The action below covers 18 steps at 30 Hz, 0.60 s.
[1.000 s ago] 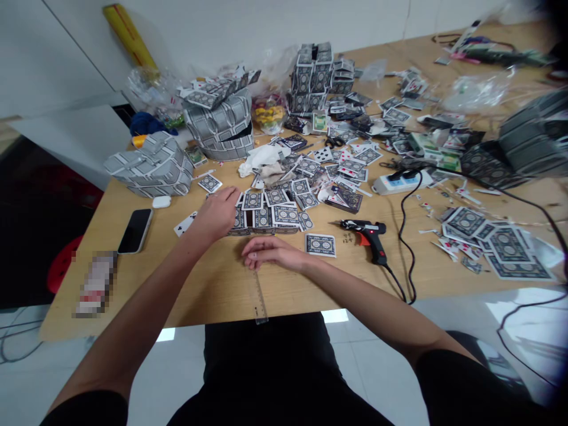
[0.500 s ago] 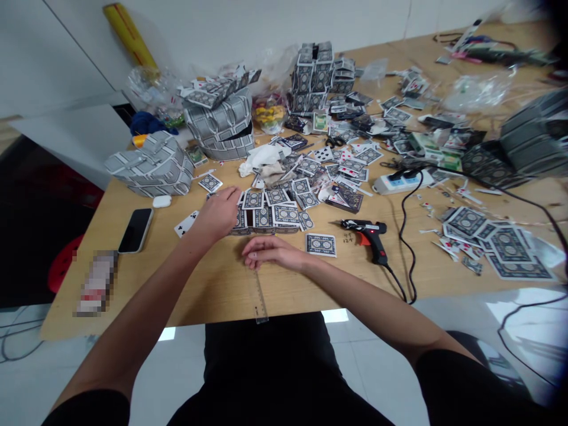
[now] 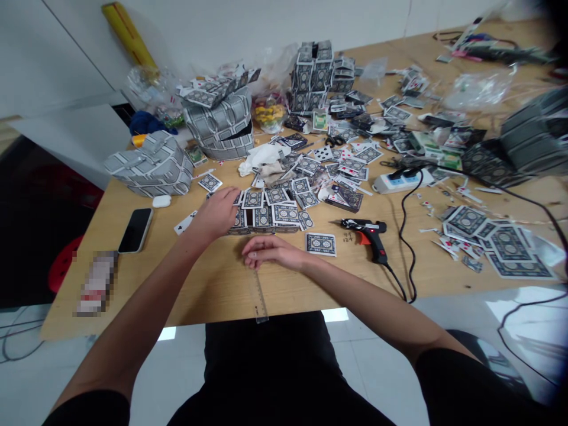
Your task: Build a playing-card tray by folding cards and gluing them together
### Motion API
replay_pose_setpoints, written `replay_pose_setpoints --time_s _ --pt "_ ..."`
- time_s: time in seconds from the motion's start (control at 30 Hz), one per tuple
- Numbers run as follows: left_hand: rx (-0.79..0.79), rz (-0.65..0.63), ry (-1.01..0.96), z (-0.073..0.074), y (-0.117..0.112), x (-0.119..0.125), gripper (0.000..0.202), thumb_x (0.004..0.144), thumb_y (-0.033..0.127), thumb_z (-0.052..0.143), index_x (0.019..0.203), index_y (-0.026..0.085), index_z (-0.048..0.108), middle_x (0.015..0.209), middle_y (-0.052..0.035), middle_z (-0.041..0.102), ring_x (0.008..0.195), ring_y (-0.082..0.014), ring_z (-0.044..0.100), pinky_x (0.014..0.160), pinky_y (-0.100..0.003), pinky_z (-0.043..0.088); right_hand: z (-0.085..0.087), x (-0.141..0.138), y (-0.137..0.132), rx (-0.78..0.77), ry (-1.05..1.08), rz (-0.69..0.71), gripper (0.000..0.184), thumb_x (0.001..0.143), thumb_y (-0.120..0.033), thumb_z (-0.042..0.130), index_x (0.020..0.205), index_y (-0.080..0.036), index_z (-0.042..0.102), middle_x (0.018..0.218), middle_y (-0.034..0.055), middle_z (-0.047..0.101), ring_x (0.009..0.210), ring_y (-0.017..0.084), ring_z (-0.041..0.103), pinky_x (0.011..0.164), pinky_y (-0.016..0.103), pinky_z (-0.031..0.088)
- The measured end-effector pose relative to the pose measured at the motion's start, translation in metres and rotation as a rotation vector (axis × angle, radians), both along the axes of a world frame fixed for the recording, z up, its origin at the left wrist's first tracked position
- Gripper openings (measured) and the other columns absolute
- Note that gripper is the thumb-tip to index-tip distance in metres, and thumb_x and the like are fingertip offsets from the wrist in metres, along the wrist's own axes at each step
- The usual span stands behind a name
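Observation:
My left hand (image 3: 218, 214) is closed over the left end of a woven piece of playing cards (image 3: 262, 216) with blue-grey patterned backs. Its fingertips curl away from me, so what they hold is hidden. My right hand (image 3: 274, 251) rests on the table just in front of that piece, fingers loosely bent and slightly apart, with nothing visible in them. Below it, a clear ruler (image 3: 261, 303) reaches the table's front edge. To its right lies a single patterned card (image 3: 320, 244). A black hot glue gun (image 3: 367, 229) with an orange trigger lies further right.
A white power strip (image 3: 402, 179) feeds black cords across the right side. Loose cards (image 3: 510, 244) lie at the right, with more heaped behind. Woven card baskets (image 3: 153, 165) stand left and back. A phone (image 3: 135, 231) and white earbud case (image 3: 161, 201) lie at left.
My left hand has shifted very slightly left at the end of the card piece. The right hand and the objects on the table look the same.

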<state>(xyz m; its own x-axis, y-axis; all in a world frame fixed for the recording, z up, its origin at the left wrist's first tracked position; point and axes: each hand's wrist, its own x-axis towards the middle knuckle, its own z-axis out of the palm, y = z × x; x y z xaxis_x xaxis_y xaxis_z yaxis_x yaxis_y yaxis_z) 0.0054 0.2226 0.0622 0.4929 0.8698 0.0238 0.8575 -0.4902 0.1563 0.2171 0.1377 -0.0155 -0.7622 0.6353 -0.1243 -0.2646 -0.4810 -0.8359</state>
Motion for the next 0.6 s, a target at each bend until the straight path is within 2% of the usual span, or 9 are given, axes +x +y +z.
replay_pose_setpoints --time_s 0.2,0.33,0.47,0.6 --pt "-0.002 -0.002 -0.033 0.001 0.000 0.002 0.054 0.101 0.019 0.040 0.150 0.007 0.059 0.158 -0.0196 0.060 0.151 -0.0298 0.053 0.131 -0.046 0.038 0.001 0.000 0.000 0.004 -0.006 0.000 0.037 0.083 -0.041 0.092 0.106 -0.017 0.076 0.096 0.0065 0.080 0.083 0.016 0.073 0.080 0.032 0.058" --pt "-0.013 -0.016 -0.073 0.001 0.003 -0.007 0.060 0.093 0.021 0.050 0.151 0.012 0.059 0.161 -0.0161 0.058 0.151 -0.0311 0.053 0.131 -0.048 0.038 0.001 0.000 0.000 0.010 -0.007 -0.002 0.038 0.083 -0.043 0.092 0.106 -0.017 0.076 0.096 0.0064 0.080 0.083 0.017 0.073 0.080 0.032 0.058" --pt "-0.016 -0.020 -0.088 0.008 0.011 -0.021 0.066 0.086 0.030 0.056 0.150 0.012 0.061 0.161 -0.0156 0.057 0.150 -0.0334 0.054 0.130 -0.050 0.039 0.000 0.000 0.000 0.004 -0.004 -0.003 0.040 0.081 -0.043 0.094 0.105 -0.017 0.076 0.096 0.0068 0.080 0.084 0.017 0.073 0.079 0.033 0.058" --pt "0.002 0.008 -0.138 0.018 0.017 -0.030 0.058 0.091 0.034 0.055 0.144 0.014 0.067 0.154 -0.0131 0.064 0.145 -0.0313 0.058 0.127 -0.047 0.042 0.000 0.000 0.000 0.009 0.002 -0.003 0.038 0.082 -0.042 0.093 0.105 -0.017 0.076 0.096 0.0069 0.079 0.083 0.017 0.073 0.078 0.032 0.058"
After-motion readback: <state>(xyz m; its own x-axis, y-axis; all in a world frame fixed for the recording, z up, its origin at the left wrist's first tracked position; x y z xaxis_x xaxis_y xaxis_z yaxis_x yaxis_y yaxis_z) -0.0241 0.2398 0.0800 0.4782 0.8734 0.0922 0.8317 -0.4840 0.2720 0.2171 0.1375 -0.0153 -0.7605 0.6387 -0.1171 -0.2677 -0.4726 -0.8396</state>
